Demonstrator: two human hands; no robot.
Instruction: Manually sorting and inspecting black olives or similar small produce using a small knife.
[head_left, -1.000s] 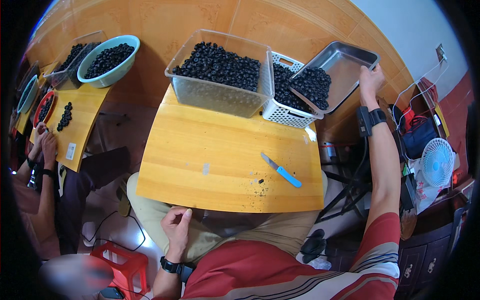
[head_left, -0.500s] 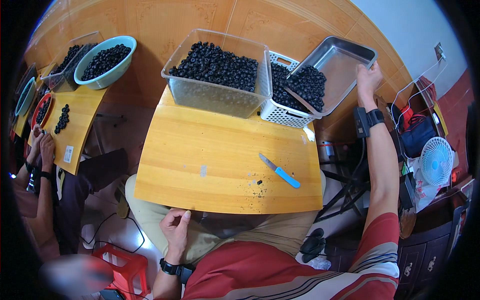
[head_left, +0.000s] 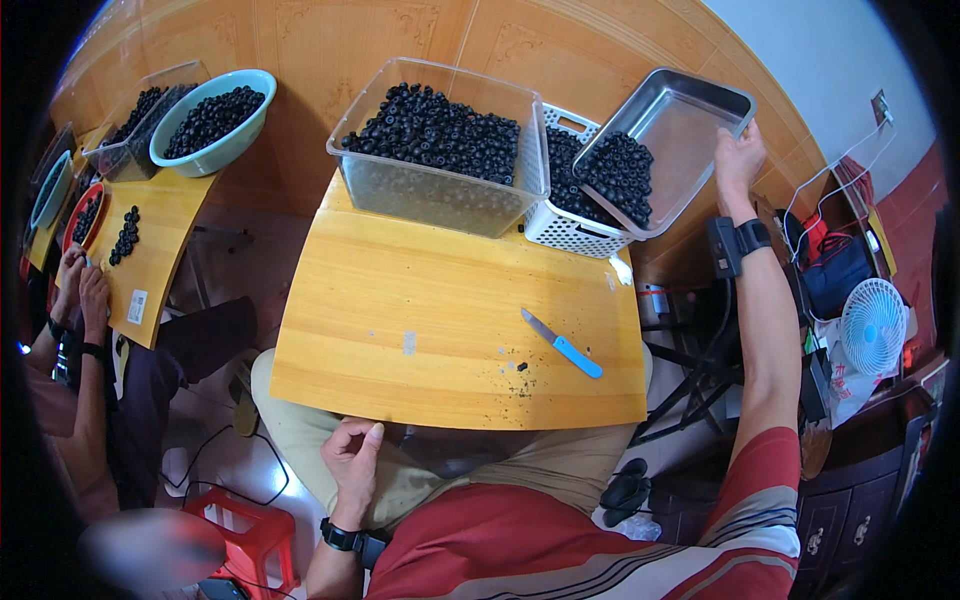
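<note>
At lower centre-left of the frame, I am resting my left hand [head_left: 352,462] on my lap, fingers loosely curled and holding nothing, just below the near edge of the wooden table [head_left: 440,300]. On the table, right of centre, a blue-handled knife [head_left: 563,343] is lying untouched. At upper centre, a clear tub [head_left: 440,190] of dark round fruit is standing beside a white basket [head_left: 565,225]. At upper right, I am gripping the metal tray [head_left: 690,115] by its right rim with my right hand [head_left: 738,155], tilting it so the fruit [head_left: 615,175] is gathering at its lower end over the basket.
</note>
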